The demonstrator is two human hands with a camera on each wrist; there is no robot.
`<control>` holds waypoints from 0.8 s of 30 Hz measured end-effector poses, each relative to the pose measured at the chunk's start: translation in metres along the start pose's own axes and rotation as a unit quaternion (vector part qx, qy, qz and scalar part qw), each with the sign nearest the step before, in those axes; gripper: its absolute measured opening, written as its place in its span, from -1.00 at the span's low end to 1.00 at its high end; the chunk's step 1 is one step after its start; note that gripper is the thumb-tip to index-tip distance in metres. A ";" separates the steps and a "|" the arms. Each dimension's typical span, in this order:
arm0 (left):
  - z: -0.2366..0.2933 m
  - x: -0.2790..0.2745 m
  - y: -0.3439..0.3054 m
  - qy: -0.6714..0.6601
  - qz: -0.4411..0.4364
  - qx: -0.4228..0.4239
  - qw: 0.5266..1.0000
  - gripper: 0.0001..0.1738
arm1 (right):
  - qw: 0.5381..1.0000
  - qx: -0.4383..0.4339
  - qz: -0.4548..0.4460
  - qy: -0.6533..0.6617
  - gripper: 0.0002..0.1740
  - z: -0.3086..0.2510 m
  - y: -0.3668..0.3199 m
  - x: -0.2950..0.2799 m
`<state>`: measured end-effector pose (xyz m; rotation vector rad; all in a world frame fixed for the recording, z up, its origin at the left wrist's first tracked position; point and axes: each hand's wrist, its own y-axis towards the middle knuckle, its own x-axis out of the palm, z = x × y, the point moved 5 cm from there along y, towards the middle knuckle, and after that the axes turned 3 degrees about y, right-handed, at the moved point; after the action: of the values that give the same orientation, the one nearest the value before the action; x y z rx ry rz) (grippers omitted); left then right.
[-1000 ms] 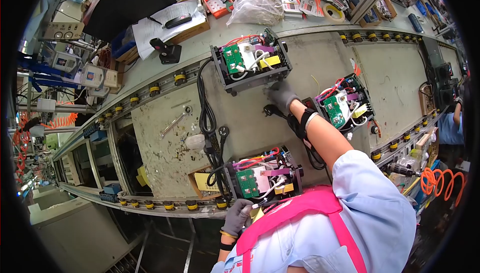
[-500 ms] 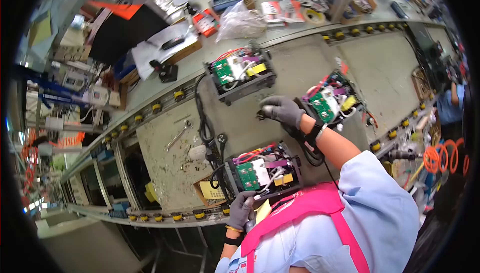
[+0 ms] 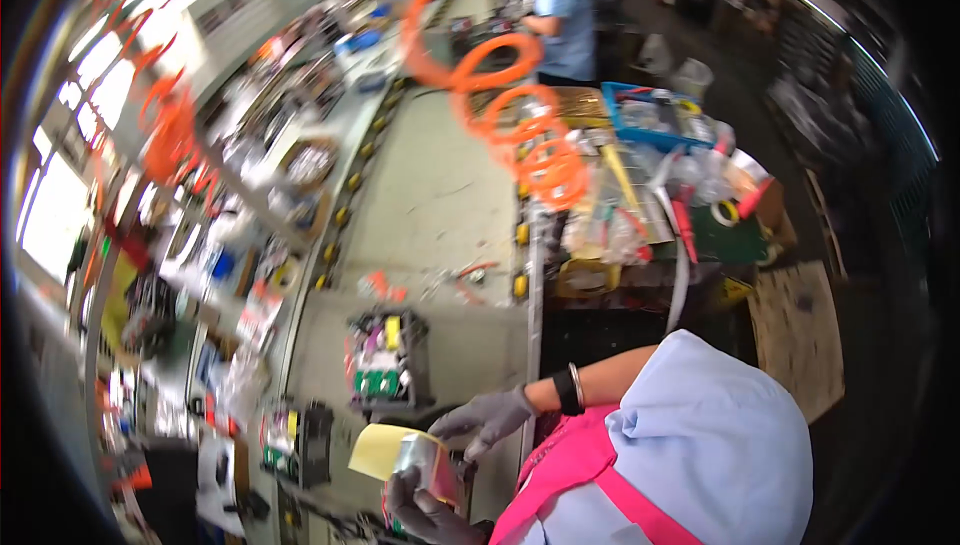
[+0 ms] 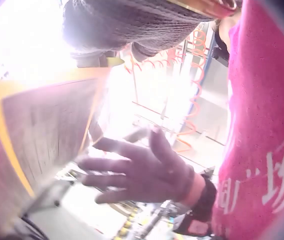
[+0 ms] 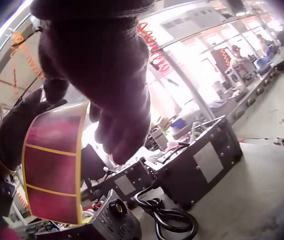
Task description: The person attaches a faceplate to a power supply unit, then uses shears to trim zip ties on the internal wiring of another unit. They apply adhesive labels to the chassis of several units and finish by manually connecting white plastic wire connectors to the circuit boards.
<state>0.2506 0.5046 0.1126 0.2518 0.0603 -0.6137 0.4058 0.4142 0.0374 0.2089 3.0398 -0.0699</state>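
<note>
My gloved left hand [image 3: 425,513] grips a curled strip of labels [image 3: 425,460], with yellow backing [image 3: 375,451] sticking out to the left. The right wrist view shows yellow lines dividing the strip [image 5: 52,167] into shiny panels, with the left hand [image 5: 17,125] at its far side. My gloved right hand [image 3: 488,419] is beside the strip, above the bench. In the left wrist view that right hand [image 4: 137,170] has its fingers spread, holding nothing. Opened metal units with green boards lie close by, one [image 3: 388,365] beyond the hands and another [image 3: 298,442] to the left.
A black cable [image 5: 169,220] lies coiled beside the units. Orange coiled hoses [image 3: 520,135] hang ahead over the conveyor [image 3: 430,175]. At the right stands a side bench with a blue tray [image 3: 650,117]. Another person [image 3: 565,20] is at the line's far end.
The head view has swung toward the far end of the line. My right hand has left the area between the units and come near my left hand, which now holds the label strip up.
</note>
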 end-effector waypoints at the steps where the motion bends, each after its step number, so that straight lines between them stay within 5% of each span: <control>1: 0.000 0.023 -0.001 -0.002 -0.075 0.031 0.997 -0.58 | 0.999 0.019 0.037 0.019 -0.48 0.001 -0.013 -0.007; 4: -0.031 0.076 -0.009 -0.073 -0.180 0.031 0.980 -0.36 | 0.979 -0.008 0.189 0.072 -0.57 0.026 -0.065 -0.047; 6: -0.022 0.115 -0.011 -0.113 -0.286 0.023 0.951 -0.29 | 0.922 -0.024 0.326 -0.209 -0.69 0.030 -0.118 -0.085; 8: -0.035 0.134 -0.014 -0.094 -0.322 0.001 0.942 -0.36 | 0.825 -0.014 0.353 -0.441 -0.69 0.014 -0.171 -0.120; 11: -0.025 0.153 -0.011 -0.057 -0.331 -0.041 0.941 -0.49 | 0.781 0.055 0.510 -0.356 -0.65 0.028 -0.267 -0.185; 13: -0.023 0.156 -0.007 -0.051 -0.319 -0.041 0.945 -0.51 | 0.647 -0.034 0.693 -0.317 -0.74 0.054 -0.331 -0.228; 16: -0.018 0.157 0.000 -0.052 -0.281 -0.070 0.956 -0.53 | 0.612 -0.112 0.783 0.030 -0.82 0.133 -0.404 -0.301; 17: -0.020 0.152 0.003 -0.041 -0.270 -0.057 0.960 -0.54 | 0.573 -0.120 0.803 -0.106 -0.80 0.140 -0.420 -0.320; 18: -0.021 0.147 0.005 -0.028 -0.258 -0.046 0.965 -0.55 | 0.572 -0.023 0.793 -0.209 -0.74 0.148 -0.437 -0.338; 21: -0.027 0.118 0.021 0.070 -0.199 -0.041 0.977 -0.61 | 0.519 0.083 0.802 -0.284 -0.72 0.159 -0.457 -0.378; 22: -0.031 0.101 0.027 0.112 -0.182 -0.047 0.976 -0.62 | 0.506 0.233 0.749 -0.358 -0.72 0.186 -0.472 -0.402; 23: -0.034 0.084 0.029 0.077 -0.156 -0.066 0.983 -0.62 | 0.560 0.117 0.820 -0.016 -0.58 0.340 -0.530 -0.468; 24: -0.026 0.078 0.032 0.051 -0.136 -0.061 0.987 -0.63 | 0.567 0.238 0.772 -0.163 -0.50 0.367 -0.542 -0.477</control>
<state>0.3331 0.4923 0.0836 0.1559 0.2336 -0.8652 0.8342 -0.2048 -0.2604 2.2902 1.4017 -0.6330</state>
